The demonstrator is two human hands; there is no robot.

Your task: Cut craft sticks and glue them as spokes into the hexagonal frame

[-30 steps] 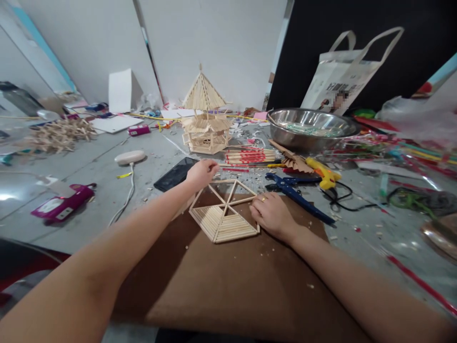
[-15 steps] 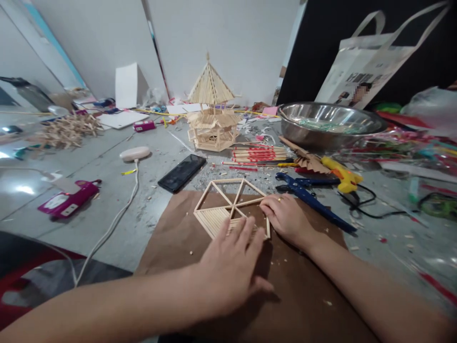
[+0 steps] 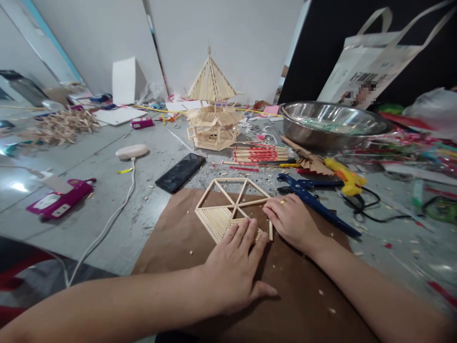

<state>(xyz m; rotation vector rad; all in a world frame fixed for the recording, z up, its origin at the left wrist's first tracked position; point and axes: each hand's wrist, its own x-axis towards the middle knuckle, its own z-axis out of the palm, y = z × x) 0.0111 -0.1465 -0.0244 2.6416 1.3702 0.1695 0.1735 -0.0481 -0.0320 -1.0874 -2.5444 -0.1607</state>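
A hexagonal frame of thin wooden sticks [image 3: 214, 220] lies on brown paper [image 3: 160, 247]. Spokes divide it into triangles; the front-left one is filled with parallel sticks, and more sticks show under my fingers in the one beside it. My left hand [image 3: 233, 269] rests over that front part, fingers stretched and slightly apart, hiding some of the sticks. With its fingers curled, my right hand [image 3: 293, 221] grips the frame's right corner. A gold ring is on one of its fingers. Behind the frame stands a stick-built pavilion [image 3: 213, 116] with a pointed roof.
Blue pliers [image 3: 317, 202] and a yellow glue gun [image 3: 346, 176] lie right of the paper. A black phone [image 3: 181, 172] lies left of the frame, bundled sticks [image 3: 260, 153] behind it. A steel bowl [image 3: 303, 136] stands back right; a white cable [image 3: 117, 219] runs along the left.
The view has shifted slightly. My left hand has settled flatter on the sticks, its fingertips a little nearer the right side. My right hand stays at the frame's right corner.
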